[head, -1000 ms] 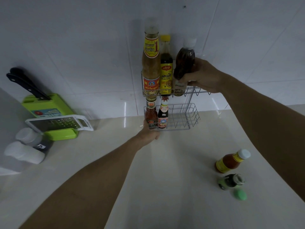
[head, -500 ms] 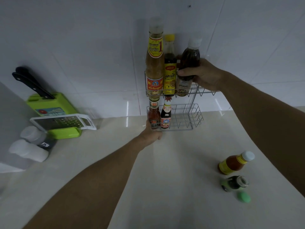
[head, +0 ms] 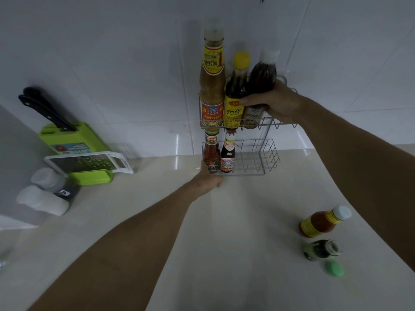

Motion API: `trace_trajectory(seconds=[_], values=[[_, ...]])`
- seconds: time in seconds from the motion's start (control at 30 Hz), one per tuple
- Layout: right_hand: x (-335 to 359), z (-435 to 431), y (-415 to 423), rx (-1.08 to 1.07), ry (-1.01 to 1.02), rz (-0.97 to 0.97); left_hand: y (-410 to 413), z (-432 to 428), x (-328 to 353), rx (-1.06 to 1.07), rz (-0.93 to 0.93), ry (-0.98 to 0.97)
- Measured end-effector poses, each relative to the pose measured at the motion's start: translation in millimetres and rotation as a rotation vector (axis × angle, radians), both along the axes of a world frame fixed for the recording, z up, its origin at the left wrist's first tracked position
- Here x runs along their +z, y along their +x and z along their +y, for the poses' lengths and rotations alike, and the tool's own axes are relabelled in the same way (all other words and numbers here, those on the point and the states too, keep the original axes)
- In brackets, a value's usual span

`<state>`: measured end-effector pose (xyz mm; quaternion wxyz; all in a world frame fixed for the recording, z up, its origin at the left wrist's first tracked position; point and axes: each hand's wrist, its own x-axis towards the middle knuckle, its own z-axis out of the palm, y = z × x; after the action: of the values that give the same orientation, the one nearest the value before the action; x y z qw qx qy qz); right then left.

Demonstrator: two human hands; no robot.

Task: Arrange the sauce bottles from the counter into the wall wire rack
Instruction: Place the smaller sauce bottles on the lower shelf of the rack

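Observation:
A two-tier wire rack (head: 267,162) hangs on the white tiled wall. Its upper tier holds a tall tan sauce bottle (head: 212,86), a yellow-capped dark bottle (head: 235,95) and a dark white-capped bottle (head: 261,81). My right hand (head: 277,101) is shut on that white-capped bottle, which stands in the tier. In the lower tier stand a red chilli bottle (head: 211,153) and a dark red-labelled bottle (head: 228,156). My left hand (head: 210,179) grips the lower tier's front left corner. On the counter at the right lie an orange-red bottle (head: 323,221) and a green-labelled dark bottle (head: 322,249).
A green cap (head: 334,268) lies beside the green-labelled bottle. At the left stand a green knife block with black handles (head: 67,140), a white grater (head: 89,161) and two white-capped containers (head: 42,194). The right part of both tiers is bare wire.
My right hand has lowered the white-capped bottle into the upper tier beside the yellow-capped one. The view has shifted closer to the rack. My left hand stays on the lower tier.

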<state>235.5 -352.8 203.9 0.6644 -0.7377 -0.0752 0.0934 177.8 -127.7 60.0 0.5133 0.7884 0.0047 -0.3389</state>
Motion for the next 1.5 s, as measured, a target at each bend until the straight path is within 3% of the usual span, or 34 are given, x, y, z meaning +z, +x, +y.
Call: trace_trajectory(seconds=[0.37,0.87,0.97,1.1,1.2,1.27,1.43,1.5], values=[[6.0,-1.9,-5.7,0.010,-0.037,0.003,2.0,0.1,-4.5,-0.016,-0.016,0.020],[15.0,-6.9,-28.7,0.079,-0.415,-0.067,6.9,7.3,-17.3,-0.061,-0.043,0.083],[10.6,-22.5,-43.8,-0.097,-0.595,-0.043,0.8,6.0,-21.9,0.015,-0.103,0.078],[4.0,-41.8,-80.9,-0.353,-0.674,-0.071,-12.7,-10.2,-27.8,0.137,-0.205,0.203],[-1.8,-57.7,-115.4,-0.557,-0.724,-0.140,-29.3,-35.4,-34.7,-0.087,-0.169,0.256],[-4.5,-71.7,-141.6,-0.583,-0.767,-0.073,-45.4,-60.5,-35.7,-0.230,-0.132,0.243],[-18.5,-95.1,-204.1,-0.242,-1.171,0.347,-87.0,-129.8,-28.7,-0.538,-0.088,0.088],[-32.9,-97.2,-227.2,-0.156,-1.213,0.471,-98.5,-153.0,-29.5,-0.645,-0.061,0.044]])
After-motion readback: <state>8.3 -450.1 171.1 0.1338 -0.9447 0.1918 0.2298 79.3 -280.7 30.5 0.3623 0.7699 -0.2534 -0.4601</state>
